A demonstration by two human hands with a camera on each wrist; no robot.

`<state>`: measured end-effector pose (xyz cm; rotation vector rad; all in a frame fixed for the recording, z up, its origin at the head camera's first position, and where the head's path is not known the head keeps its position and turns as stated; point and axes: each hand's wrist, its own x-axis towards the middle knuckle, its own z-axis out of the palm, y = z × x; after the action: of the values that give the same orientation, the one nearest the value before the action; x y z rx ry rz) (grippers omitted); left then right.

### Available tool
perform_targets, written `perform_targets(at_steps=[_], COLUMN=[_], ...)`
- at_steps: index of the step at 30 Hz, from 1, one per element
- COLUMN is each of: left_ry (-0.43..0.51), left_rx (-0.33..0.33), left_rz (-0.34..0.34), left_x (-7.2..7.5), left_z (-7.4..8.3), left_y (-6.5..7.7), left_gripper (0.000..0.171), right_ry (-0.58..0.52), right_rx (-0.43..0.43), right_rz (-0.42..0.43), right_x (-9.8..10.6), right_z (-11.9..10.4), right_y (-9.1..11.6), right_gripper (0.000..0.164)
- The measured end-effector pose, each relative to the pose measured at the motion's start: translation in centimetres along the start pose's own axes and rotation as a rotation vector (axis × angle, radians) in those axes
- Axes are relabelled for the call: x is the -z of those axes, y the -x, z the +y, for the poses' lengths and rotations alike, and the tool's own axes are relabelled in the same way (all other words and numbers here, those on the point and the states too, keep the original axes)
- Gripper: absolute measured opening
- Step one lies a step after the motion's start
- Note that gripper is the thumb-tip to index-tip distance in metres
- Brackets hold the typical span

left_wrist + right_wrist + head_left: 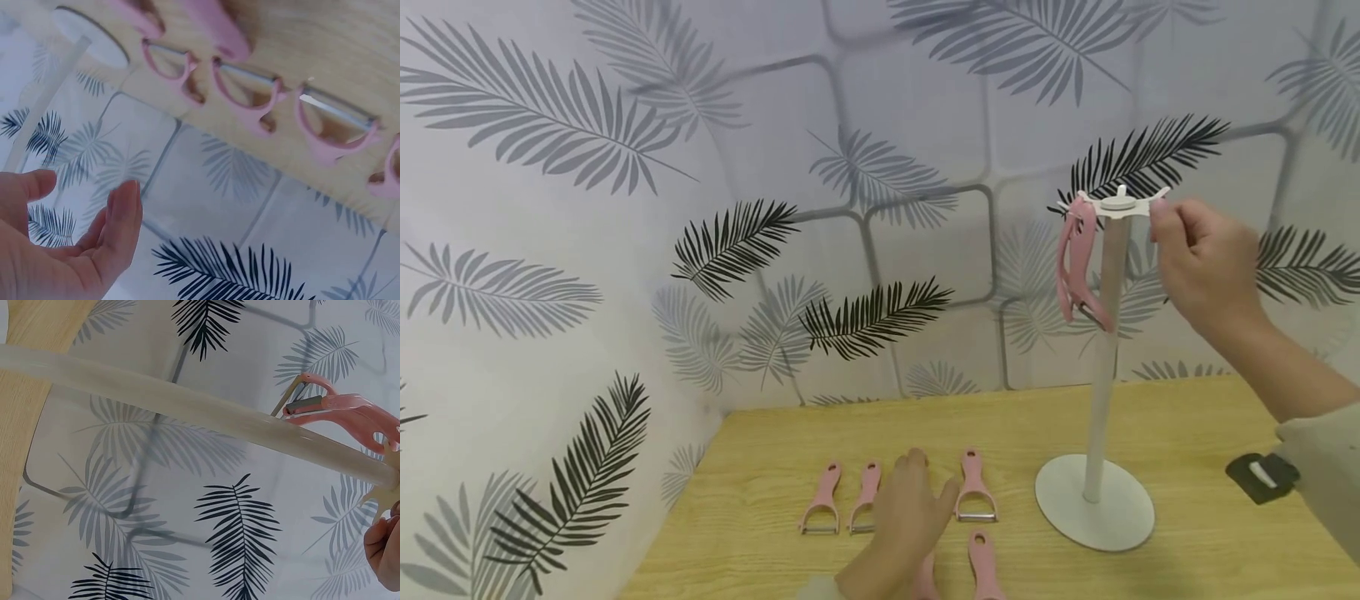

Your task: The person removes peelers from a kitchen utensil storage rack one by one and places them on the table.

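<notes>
A white hanging stand [1102,375] rises from a round base, with short hooks around its top. My right hand [1210,258] is up at the top, its curled fingers pinching the right-hand hook; the fingertips are partly hidden. Pink Y-shaped peelers [1078,258] hang from the hook on the opposite side, also seen as pink peelers [350,415] in the right wrist view. Low over the table, my left hand [910,508] is among more pink peelers, its fingers loosely bent and holding nothing. One peeler [927,575] is partly covered by this hand.
On the wooden table [760,450] lie a peeler [823,500] and another peeler [865,500] left of my left hand. A peeler [973,487] and a nearer peeler [982,567] lie to its right. Leaf-patterned wall covering [925,250] stands behind and left.
</notes>
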<state>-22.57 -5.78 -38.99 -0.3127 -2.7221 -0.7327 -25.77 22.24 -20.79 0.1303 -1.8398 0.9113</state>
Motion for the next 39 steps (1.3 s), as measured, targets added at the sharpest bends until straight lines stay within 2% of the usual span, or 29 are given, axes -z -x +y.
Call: perform_targets(at_steps=[3,10,15,17,21,23,28,34,39], left_ry=[0.059,0.158,0.379,0.443,0.488,0.516,0.589,0.575,0.571], left_rx=[-0.037,-0.213,-0.245,-0.278,-0.379,-0.408,-0.390,-0.365,-0.357], left_rz=[0.056,0.199,0.205,0.219,0.270,0.294,0.305,0.267,0.293], left_x=[0.4,2.4,3.9,4.2,4.7,4.9,5.1,4.9,4.3], left_z=[1.2,4.5,8.2,9.7,12.5,13.6,15.3,16.1,16.6], left_y=[-1.0,-3.2,-4.8,-5.4,-6.5,-7.1,-8.4,-9.3,-10.0], left_gripper=[0.041,0.039,0.041,0.041,0.042,0.042,0.046,0.048,0.048], right_ry=[0.028,0.012,0.044,0.050,0.037,0.020,-0.010,-0.013,-0.007], right_rx=[0.028,0.113,0.098,0.083,0.069,0.075,0.078,0.092,0.091], right_rz=[0.012,0.054,0.056,0.050,0.045,0.050,0.056,0.049,0.037], right_x=[0.1,-0.3,0.0,0.2,0.2,0.2,0.0,-0.1,-0.1], right_z=[0.2,0.4,0.5,0.6,0.7,0.7,0.5,0.2,0.1], right_y=[0.0,0.0,0.0,0.0,0.0,0.0,0.0,0.0,0.0], right_gripper=[0.036,0.039,0.039,0.038,0.038,0.038,0.038,0.039,0.039])
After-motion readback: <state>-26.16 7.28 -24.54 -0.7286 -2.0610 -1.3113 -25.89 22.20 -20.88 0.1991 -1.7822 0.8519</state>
